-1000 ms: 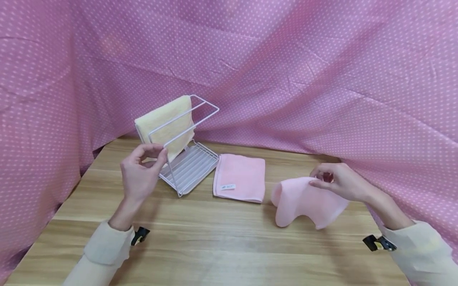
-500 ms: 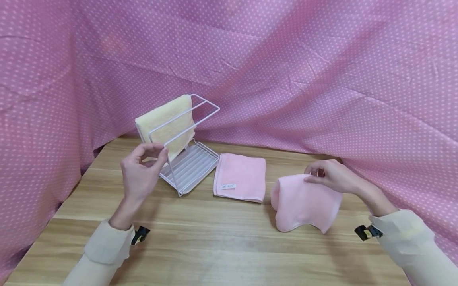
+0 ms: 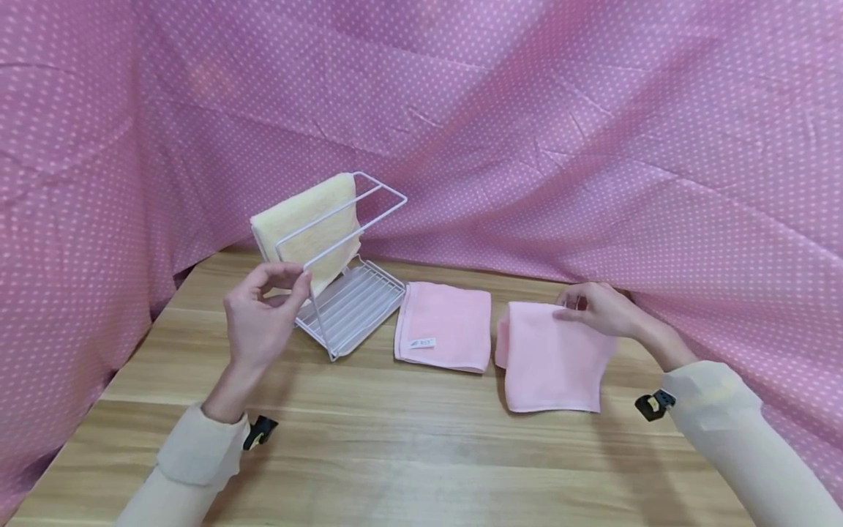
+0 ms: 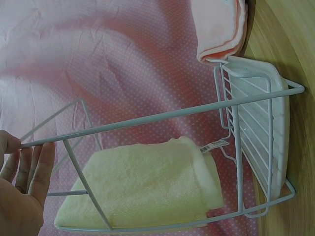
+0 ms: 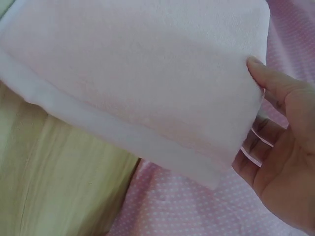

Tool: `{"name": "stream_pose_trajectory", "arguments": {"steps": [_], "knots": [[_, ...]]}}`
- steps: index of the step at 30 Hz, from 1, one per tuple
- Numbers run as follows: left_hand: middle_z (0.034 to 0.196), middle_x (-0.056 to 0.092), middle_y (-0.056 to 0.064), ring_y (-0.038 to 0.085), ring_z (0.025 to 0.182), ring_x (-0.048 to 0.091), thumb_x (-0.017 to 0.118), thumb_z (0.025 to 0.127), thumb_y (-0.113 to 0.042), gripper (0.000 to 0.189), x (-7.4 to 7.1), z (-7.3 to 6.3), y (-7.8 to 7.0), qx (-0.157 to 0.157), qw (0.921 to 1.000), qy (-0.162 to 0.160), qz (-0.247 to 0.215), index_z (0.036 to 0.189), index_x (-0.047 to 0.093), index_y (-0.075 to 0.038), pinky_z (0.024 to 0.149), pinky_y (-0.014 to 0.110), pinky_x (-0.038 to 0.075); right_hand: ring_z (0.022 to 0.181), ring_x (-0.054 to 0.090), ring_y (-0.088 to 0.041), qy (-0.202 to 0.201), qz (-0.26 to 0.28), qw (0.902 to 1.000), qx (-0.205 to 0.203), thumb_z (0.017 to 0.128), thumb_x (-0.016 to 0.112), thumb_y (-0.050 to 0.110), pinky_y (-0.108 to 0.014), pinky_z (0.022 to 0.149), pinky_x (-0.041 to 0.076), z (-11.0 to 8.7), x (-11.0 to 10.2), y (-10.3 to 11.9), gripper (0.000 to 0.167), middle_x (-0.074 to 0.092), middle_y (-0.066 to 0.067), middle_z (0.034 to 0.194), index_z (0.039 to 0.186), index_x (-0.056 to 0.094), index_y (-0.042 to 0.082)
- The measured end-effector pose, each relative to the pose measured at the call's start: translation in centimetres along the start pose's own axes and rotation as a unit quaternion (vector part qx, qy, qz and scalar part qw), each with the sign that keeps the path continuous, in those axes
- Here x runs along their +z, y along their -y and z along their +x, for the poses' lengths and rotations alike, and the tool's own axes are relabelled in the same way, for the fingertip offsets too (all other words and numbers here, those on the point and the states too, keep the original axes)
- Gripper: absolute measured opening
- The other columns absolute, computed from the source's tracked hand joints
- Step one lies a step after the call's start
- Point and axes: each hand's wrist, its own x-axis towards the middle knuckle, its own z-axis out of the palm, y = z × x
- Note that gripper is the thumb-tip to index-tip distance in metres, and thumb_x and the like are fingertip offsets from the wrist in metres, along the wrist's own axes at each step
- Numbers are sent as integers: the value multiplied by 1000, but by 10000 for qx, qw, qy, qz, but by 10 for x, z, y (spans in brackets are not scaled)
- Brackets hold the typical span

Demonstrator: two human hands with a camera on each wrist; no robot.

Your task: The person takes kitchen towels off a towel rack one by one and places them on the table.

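Observation:
My left hand (image 3: 265,318) pinches the near upright of a white wire rack (image 3: 356,241), thumb and fingers around the bar. Over the rack's far left bar hangs a folded yellow towel (image 3: 316,219), its tag showing in the left wrist view. To the right, my right hand (image 3: 602,311) pinches the upper edge of a pink towel (image 3: 556,359), which hangs folded over with its lower edge close above the table. In the right wrist view the thumb lies on the near face of this towel (image 5: 147,73) and the other fingers are behind it.
Between the rack and the held towel, a second pink towel (image 3: 444,329) lies folded flat with a white label. A white slatted drip tray (image 3: 358,307) forms the rack's base. Pink dotted cloth (image 3: 500,146) hangs behind the wooden table (image 3: 421,454).
My right hand has moved left and away from me with the pink towel, whose drooping folds now hang straighter. The left hand keeps its hold on the rack.

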Motion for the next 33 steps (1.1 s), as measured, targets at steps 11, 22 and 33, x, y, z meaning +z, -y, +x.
{"name": "stream_pose_trajectory", "arguments": {"steps": [11, 22, 33], "knots": [[83, 70, -28, -9, 75, 69, 77, 90, 4, 14, 0, 0, -1, -27, 10000, 24, 11, 101, 74, 11, 66, 7, 61, 73, 52, -11, 59, 301, 9994, 138, 98, 76, 25, -20, 62, 42, 21, 18, -21, 11, 65, 1, 81, 99, 76, 14], [83, 73, -22, -9, 74, 69, 78, 89, 3, 14, 0, -1, -1, -50, 10000, 1, 8, 101, 74, 11, 66, 8, 62, 76, 54, -14, 92, 305, 9992, 240, 98, 75, 24, -24, 68, 45, 43, 36, -38, 12, 66, -1, 84, 101, 76, 12], [88, 79, 5, -7, 75, 70, 79, 91, -4, 17, 0, -2, -1, -55, 10000, 10, 27, 101, 75, 9, 66, 10, 63, 82, 59, -16, 127, 463, 9984, 300, 99, 74, 21, -25, 73, 48, 62, 53, -53, 13, 72, -6, 89, 101, 75, 9]]}}
